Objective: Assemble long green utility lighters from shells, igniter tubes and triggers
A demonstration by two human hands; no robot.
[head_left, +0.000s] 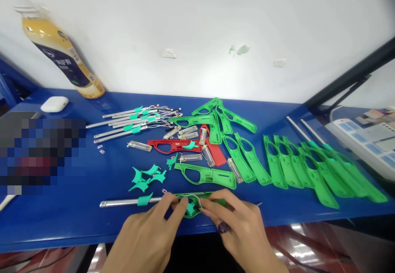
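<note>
Both my hands meet at the near edge of the blue table (77, 219). My left hand (148, 234) pinches a green plastic handle shell (189, 207) that has a silver metal tube (123, 202) sticking out to the left, with a teal clip on it. My right hand (237, 227) pinches the same shell from the right, fingers pressed on a teal trigger piece and a thin white wire inside it. Just beyond lies another green shell (206, 176).
A row of green shells (308, 170) lies at the right. A red shell (174, 145), clear small tubes, loose teal triggers (148, 176) and silver tubes with wires (129, 123) sit mid-table. A yellow bottle (61, 47) and white earbud case (54, 104) stand far left.
</note>
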